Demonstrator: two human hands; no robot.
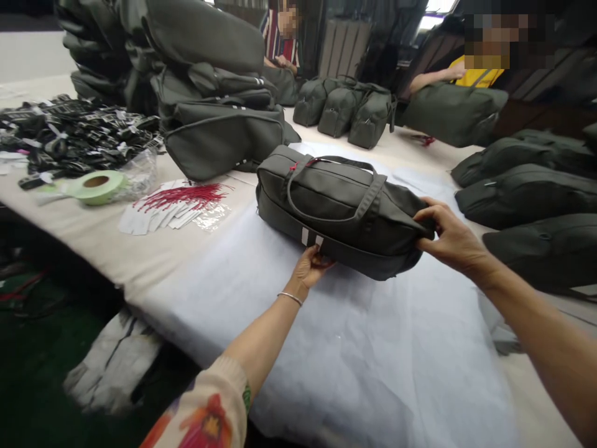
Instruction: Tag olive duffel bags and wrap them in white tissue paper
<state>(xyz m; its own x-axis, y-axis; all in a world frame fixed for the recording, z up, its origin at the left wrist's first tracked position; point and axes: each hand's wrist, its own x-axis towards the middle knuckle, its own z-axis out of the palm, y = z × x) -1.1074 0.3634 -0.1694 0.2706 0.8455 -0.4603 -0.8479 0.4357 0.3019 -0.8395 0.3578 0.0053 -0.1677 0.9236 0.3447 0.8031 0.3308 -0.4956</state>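
A dark grey-green duffel bag (345, 199) with two looped handles is held slightly tilted over the pale sheet (289, 336) on the table. My left hand (308, 266) grips its lower front edge by two small white tabs, with some fingers hidden underneath. At the bag's right end, my right hand (445, 235) pinches the corner between thumb and fingers. A bit of red string shows near the left handle. To the left lie white tags with red strings (175, 205) in a fanned pile.
Stacked bags (224, 137) rise at the back left, near a heap of black straps (69, 134) and a green tape roll (100, 185). More bags (527, 193) lie at right and further back (336, 109). Two people work across the table, one in a yellow top (480, 71) handling a bag.
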